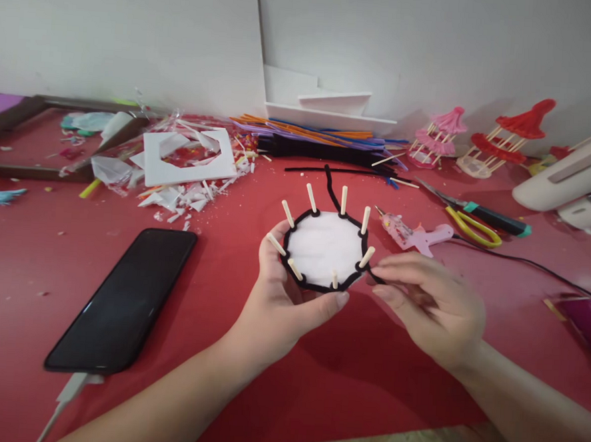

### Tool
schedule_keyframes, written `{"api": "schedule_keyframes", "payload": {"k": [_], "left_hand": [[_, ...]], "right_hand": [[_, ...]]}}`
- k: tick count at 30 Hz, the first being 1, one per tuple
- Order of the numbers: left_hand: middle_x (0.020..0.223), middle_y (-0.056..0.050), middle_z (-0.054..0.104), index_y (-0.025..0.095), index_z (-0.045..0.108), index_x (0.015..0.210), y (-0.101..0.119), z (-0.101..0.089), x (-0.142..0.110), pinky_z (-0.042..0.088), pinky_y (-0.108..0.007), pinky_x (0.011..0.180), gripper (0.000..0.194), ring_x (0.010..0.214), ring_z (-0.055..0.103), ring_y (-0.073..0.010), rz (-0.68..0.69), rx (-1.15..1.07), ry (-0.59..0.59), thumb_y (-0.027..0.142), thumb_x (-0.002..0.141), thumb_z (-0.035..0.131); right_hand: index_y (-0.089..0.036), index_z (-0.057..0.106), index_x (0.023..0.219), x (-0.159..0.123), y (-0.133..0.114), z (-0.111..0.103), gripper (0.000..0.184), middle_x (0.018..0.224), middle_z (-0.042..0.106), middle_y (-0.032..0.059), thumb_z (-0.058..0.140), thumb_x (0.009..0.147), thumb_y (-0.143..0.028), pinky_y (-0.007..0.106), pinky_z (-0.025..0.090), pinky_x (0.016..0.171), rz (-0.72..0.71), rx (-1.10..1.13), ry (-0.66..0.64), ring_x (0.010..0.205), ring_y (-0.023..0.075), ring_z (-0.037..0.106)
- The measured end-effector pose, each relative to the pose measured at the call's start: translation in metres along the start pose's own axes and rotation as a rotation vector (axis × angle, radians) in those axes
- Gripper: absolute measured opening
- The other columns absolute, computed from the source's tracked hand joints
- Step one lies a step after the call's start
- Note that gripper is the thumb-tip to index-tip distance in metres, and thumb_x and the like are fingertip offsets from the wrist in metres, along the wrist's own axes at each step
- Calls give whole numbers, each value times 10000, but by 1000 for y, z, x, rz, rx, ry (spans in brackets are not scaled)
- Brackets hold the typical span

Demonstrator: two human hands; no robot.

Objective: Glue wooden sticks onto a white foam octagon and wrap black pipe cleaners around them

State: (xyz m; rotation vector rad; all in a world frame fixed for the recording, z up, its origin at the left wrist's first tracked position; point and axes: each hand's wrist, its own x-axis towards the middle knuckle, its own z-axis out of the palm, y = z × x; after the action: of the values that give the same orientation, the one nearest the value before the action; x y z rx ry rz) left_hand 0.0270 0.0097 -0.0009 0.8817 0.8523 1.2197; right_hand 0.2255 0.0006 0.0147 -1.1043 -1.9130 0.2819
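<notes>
A white foam board disc (pixel 324 246) with several upright wooden sticks around its edge is held above the table. My left hand (pixel 283 300) grips it from the left and below, thumb on the near rim. Black pipe cleaner (pixel 319 288) runs along the edge and loops around the foot of the sticks. One end of it sticks out past the far edge. At the right rim, my right hand (pixel 430 306) pinches another end of the black pipe cleaner between thumb and fingers.
A pink glue gun (pixel 415 235) and pliers (pixel 496 216) lie to the right. Pipe cleaners (pixel 320 146) are bundled at the back, beside foam scraps (pixel 189 158). A phone (pixel 125 297) lies left on a cable. Small pink and red models (pixel 511 137) stand back right.
</notes>
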Motion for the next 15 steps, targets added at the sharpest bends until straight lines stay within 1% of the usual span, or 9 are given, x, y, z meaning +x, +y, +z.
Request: {"api": "schedule_keyframes", "payload": {"k": [5, 8, 10, 12, 15], "left_hand": [[1488, -84, 467, 311, 367, 1328, 1, 2, 0, 552, -342, 981, 861, 1298, 546, -272, 15, 5, -6, 115, 644, 851], [1468, -84, 484, 318, 357, 1336, 1, 2, -1, 562, -354, 964, 871, 1278, 564, -278, 3, 7, 14, 121, 645, 850], [1459, -82, 489, 321, 359, 1332, 1, 2, -1, 545, -382, 992, 883, 1288, 553, -292, 6, 18, 27, 128, 631, 860], [1453, -81, 492, 314, 360, 1329, 0, 3, -1, 513, -397, 1035, 888, 1301, 541, -291, 13, 32, 30, 128, 623, 865], [1417, -81, 528, 306, 356, 1300, 2, 4, 1, 520, -380, 1030, 865, 1272, 571, -275, 27, 26, 43, 130, 625, 868]], "right_hand": [[-264, 717, 947, -2, 4, 3, 109, 889, 741, 19, 668, 873, -201, 220, 570, 557, 121, 106, 2, 744, 143, 709], [-250, 714, 946, -3, 6, 5, 128, 838, 727, 16, 615, 904, -179, 247, 596, 624, 142, 194, -16, 725, 140, 707], [-241, 703, 960, -3, 5, 6, 153, 817, 713, 13, 572, 926, -169, 266, 606, 673, 150, 226, -40, 730, 138, 703], [-237, 695, 969, -2, 3, 5, 170, 815, 705, 13, 543, 940, -169, 276, 607, 692, 149, 219, -55, 737, 140, 701], [-253, 688, 1021, 4, 7, 0, 195, 883, 722, 28, 520, 951, -183, 297, 605, 727, 114, 132, -97, 783, 153, 705]]}}
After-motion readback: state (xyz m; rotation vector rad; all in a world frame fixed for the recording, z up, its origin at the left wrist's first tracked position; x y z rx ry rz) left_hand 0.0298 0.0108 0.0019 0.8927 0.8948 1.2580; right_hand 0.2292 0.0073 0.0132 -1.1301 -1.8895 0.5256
